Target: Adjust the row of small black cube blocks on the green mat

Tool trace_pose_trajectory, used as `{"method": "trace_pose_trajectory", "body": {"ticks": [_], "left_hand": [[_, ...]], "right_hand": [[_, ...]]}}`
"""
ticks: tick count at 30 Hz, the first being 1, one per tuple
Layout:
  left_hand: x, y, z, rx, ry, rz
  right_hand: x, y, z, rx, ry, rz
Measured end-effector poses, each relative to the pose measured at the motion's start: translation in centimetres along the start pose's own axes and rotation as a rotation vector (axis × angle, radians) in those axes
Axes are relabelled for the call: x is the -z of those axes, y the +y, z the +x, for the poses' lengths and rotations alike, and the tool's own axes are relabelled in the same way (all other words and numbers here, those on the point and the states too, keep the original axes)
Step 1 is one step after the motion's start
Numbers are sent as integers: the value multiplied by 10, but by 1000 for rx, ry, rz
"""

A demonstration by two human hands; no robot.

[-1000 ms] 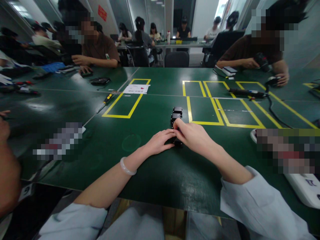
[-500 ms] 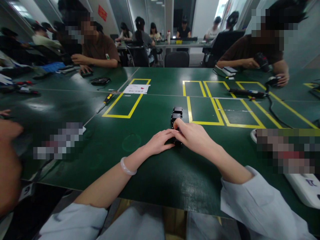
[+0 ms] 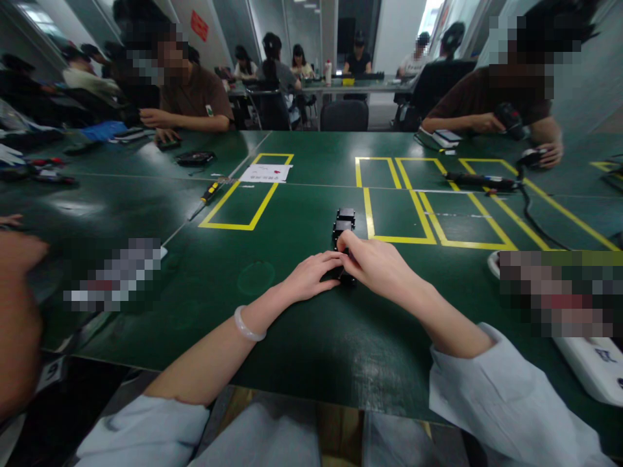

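Note:
A row of black box-shaped modules point(image 3: 344, 224) lies on the green table point(image 3: 292, 350) in front of me, pointing away from my body. My left hand point(image 3: 311, 277) steadies the near end from the left, thumb low and fingers along its top. Over the middle of the row is my right hand point(image 3: 382, 264), its thumb and index finger pinched together against the modules. Whatever sits between those fingertips is hidden. The fingertips of both hands meet above the black row, and part of it is covered by them.
Yellow tape outlines point(image 3: 253, 224) mark the table. A screwdriver point(image 3: 210, 192) and a paper sign point(image 3: 267, 172) lie at the left. To the right are a black bar-shaped tool with a cable point(image 3: 481, 180) and a white device point(image 3: 591, 370). Co-workers sit across and at left.
My right fingertips have shifted very slightly over the black modules. The modules and my left hand stay practically in place. A neighbour's arm at the far left has moved a little.

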State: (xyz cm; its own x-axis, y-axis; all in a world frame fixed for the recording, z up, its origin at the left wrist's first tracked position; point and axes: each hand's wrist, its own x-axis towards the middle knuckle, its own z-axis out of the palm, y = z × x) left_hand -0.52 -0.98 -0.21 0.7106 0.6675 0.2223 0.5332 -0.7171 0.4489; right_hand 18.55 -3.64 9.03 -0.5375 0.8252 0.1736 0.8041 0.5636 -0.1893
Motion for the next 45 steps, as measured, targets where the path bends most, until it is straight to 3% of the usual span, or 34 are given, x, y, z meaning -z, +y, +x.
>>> {"method": "trace_pose_trajectory", "body": {"ticks": [45], "left_hand": [[-1, 0, 1, 8, 0, 16]], "right_hand": [[1, -4, -1, 20, 20, -32]]}}
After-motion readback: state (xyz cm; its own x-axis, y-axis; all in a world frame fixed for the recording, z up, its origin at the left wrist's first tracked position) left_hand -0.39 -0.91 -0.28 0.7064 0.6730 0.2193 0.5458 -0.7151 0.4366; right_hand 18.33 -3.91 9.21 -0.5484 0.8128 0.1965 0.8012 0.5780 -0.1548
